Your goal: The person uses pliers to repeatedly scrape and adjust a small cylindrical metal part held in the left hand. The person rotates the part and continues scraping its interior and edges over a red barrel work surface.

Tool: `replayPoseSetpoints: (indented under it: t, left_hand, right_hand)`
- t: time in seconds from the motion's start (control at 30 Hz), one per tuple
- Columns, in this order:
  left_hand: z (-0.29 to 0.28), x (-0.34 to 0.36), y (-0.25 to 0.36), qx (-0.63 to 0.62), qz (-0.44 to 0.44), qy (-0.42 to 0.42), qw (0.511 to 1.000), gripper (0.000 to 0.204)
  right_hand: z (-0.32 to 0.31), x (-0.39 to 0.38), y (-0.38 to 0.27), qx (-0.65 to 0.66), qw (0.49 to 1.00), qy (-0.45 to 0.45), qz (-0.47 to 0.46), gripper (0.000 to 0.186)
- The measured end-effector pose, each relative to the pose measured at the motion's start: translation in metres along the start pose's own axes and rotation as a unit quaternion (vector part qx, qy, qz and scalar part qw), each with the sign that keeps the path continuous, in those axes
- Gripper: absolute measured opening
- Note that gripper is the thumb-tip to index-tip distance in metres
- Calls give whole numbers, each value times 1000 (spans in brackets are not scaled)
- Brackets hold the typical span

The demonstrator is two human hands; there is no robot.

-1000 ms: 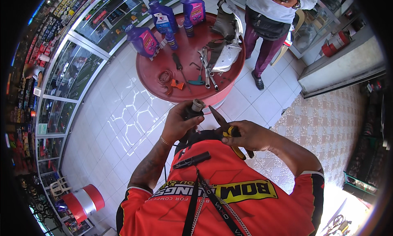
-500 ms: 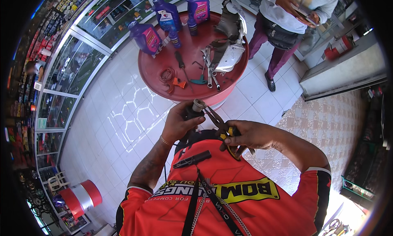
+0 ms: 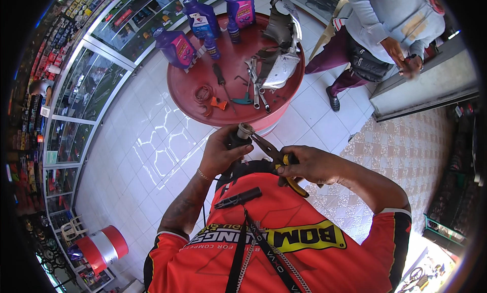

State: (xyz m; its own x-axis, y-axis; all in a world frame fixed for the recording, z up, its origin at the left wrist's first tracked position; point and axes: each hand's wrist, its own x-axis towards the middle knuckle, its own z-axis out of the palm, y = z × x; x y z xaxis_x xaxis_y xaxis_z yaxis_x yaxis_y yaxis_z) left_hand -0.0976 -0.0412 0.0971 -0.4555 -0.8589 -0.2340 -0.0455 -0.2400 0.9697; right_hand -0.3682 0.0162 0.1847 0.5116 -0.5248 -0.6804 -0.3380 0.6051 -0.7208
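I see left hand (image 3: pixel 219 153) wrapped round small dark metal part (image 3: pixel 242 134), chest-high above red bench (image 3: pixel 193 97). Right hand (image 3: pixel 309 165) squeezing yellow-handled pliers (image 3: pixel 276 158), tips at part. Risk: tips slip off, part drops.

Both forearms rose from lower edge, elbows bent, hands meeting at chest height. Left hand (image 3: pixel 221 152) curled shut, fingers wrapped, wrist cocked upward. Right hand (image 3: pixel 309 164) closed in a fist-like grip, knuckles up, just beside the left.
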Motion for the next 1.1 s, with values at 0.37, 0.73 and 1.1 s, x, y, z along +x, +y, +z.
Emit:
replayPoseSetpoints:
  t: [0.37,0.73,1.1]
  left_hand:
    - [0,2,-4,25,28,-4,999,53]
    - [-4,-2,-7,30,36,4,999,53]
    - [-13,-12,-5,73,31,30,996,52]
  right_hand:
    - [6,-1,-6,109,994,-18,21,35]
    - [9,-1,3,188,979,-72,-16,56]
    - [29,8,11,284,957,-57,14,39]
